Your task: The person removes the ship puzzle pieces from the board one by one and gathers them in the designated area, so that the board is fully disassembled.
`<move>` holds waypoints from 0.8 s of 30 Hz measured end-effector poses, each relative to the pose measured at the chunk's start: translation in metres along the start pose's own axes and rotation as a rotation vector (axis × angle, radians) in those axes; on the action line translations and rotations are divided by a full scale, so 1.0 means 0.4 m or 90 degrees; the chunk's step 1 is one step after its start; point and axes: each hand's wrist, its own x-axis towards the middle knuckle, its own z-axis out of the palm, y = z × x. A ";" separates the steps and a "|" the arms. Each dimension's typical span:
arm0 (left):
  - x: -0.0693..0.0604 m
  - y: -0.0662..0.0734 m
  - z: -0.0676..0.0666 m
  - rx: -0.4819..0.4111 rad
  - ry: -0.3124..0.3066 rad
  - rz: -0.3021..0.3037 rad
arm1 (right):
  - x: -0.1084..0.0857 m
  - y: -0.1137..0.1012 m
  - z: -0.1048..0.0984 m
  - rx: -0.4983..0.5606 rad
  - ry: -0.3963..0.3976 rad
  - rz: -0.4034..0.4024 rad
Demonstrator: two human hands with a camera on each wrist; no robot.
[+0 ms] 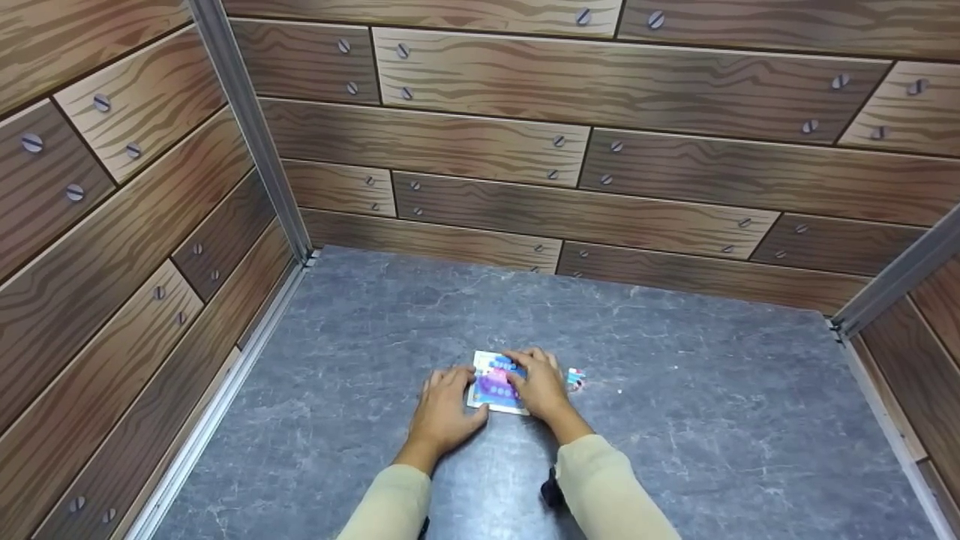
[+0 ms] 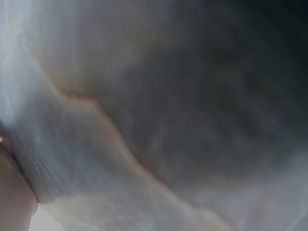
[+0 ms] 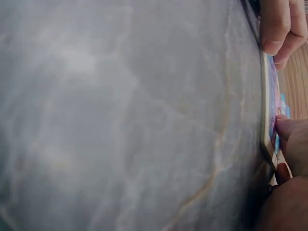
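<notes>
A small square picture card (image 1: 495,384) with a pale border and pink, purple and blue print lies on the grey floor in the head view. My left hand (image 1: 444,409) holds its left side, thumb by the near edge and fingers along the left edge. Over its right part is my right hand (image 1: 541,384), with the thumb on the printed face and the other fingers partly hidden. From the right wrist view the card (image 3: 271,96) appears edge-on, between the left fingers (image 3: 275,29) and the right thumb (image 3: 285,124). Blurred grey surface fills most of the left wrist view.
A small red, white and blue piece (image 1: 576,378) lies just right of the right hand. Wood-plank-patterned walls (image 1: 480,150) with metal corner posts (image 1: 255,120) enclose the grey marbled surface (image 1: 712,420). A tiny white speck (image 1: 619,391) lies farther right.
</notes>
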 end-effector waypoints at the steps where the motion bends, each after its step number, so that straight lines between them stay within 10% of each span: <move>1: 0.000 0.000 0.000 0.000 0.000 0.000 | 0.003 -0.001 -0.001 0.005 -0.002 0.004; 24: 0.003 -0.001 -0.002 -0.001 0.001 0.006 | 0.013 -0.006 0.003 0.020 0.022 0.016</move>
